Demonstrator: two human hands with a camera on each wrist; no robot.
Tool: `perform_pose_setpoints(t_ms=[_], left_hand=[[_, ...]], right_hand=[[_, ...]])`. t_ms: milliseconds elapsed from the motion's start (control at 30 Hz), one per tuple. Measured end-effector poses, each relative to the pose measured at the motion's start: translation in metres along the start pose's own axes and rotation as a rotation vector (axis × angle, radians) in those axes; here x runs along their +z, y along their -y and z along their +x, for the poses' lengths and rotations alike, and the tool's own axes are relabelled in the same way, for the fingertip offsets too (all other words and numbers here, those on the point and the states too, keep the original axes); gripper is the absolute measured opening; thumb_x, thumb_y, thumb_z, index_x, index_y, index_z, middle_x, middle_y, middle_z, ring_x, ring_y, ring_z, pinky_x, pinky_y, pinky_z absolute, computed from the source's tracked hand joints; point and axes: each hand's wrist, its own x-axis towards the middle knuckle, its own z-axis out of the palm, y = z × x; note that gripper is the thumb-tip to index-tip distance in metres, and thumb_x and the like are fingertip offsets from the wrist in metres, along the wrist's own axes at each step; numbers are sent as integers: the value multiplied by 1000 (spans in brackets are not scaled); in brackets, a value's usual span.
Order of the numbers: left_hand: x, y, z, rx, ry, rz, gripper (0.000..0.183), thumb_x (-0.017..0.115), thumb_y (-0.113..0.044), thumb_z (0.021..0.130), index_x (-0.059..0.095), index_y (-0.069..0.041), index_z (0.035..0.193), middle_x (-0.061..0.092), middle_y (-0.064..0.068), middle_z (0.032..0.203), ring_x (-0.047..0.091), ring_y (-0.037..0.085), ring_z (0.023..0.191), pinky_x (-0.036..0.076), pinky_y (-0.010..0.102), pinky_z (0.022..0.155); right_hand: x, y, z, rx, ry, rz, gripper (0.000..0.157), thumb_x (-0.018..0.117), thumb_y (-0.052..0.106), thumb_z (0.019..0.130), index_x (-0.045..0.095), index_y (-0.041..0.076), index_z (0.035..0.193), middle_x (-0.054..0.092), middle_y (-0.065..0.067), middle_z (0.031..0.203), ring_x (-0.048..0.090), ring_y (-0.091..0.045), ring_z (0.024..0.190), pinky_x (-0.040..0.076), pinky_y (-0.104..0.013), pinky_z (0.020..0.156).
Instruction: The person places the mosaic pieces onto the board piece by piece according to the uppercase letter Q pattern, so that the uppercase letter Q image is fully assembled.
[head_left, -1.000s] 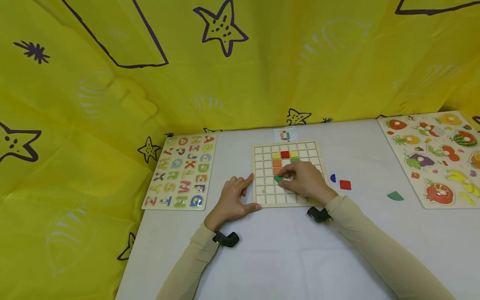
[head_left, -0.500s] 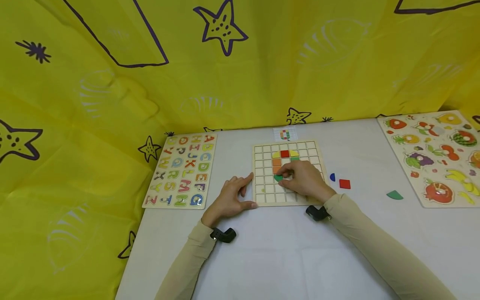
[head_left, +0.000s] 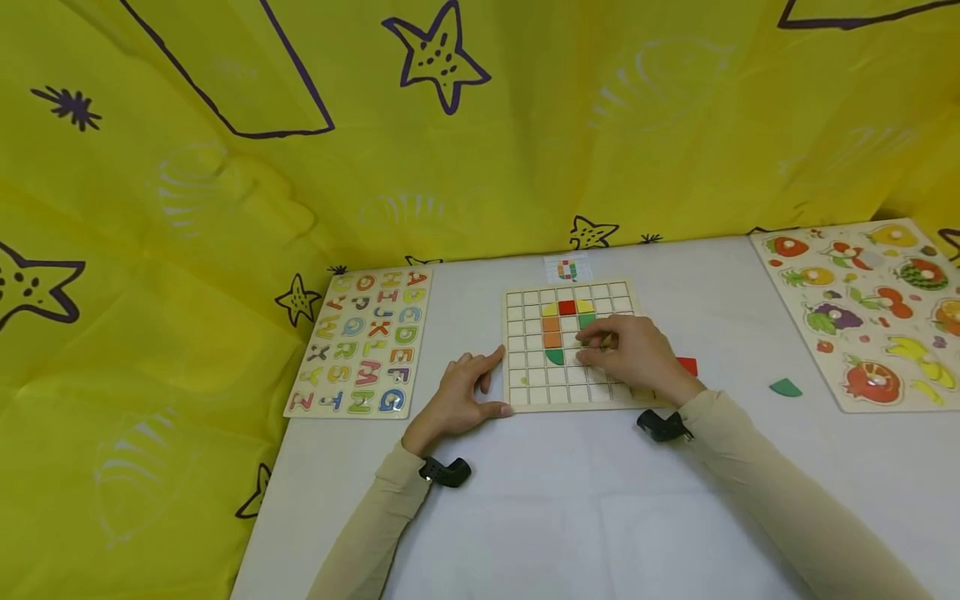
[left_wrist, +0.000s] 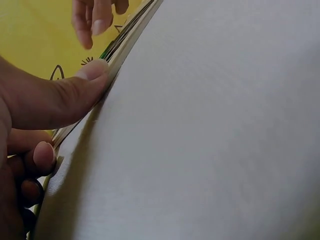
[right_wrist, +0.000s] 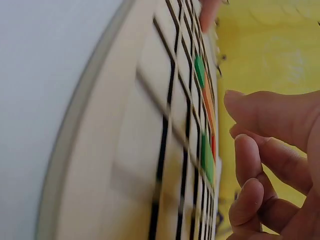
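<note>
A wooden grid board lies on the white table. In it sit a green quarter-round piece, orange squares, a red square, yellow curved pieces and a green square. My left hand is at the lower left corner, its thumb on the front edge and its index finger at the left edge. Over the right half hovers my right hand, fingers loosely bent. The right wrist view shows nothing between its thumb and fingertips.
A small pattern card lies behind the board. To the right are a loose red square, partly covered by the right hand, and a green quarter-round. A letter puzzle lies left, a fruit puzzle far right.
My right hand has let go of the green quarter-round, which stays in the board below the orange squares. That hand has moved right, hiding the blue piece. The left hand has barely moved.
</note>
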Motion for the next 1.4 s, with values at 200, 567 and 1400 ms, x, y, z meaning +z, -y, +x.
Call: perform_pose_setpoints(t_ms=[200, 567, 1400], left_hand=[[1, 0, 1, 15, -1, 8, 96, 94, -26, 80, 45, -4, 160, 49, -2, 81, 38, 12, 84, 25, 33, 85], [0, -2, -1, 4, -2, -10, 97, 94, -23, 79, 44, -4, 160, 48, 0, 80, 39, 14, 85, 24, 33, 86], [2, 0, -1, 2, -4, 1, 97, 94, -26, 79, 45, -5, 160, 48, -2, 81, 38, 12, 85, 24, 33, 85]], right_hand=[[-31, -27, -26, 64, -47, -63, 25, 82, 27, 92, 81, 10, 110, 71, -1, 89, 56, -19, 80, 39, -32, 67], [-59, -70, -68, 112, -29, -163, 33, 86, 29, 90, 78, 10, 116, 71, 0, 93, 50, -18, 79, 35, -30, 63], [-64, -71, -68, 37, 3, -122, 25, 67, -3, 97, 68, 4, 120, 74, -19, 106, 63, -26, 86, 50, -30, 73]])
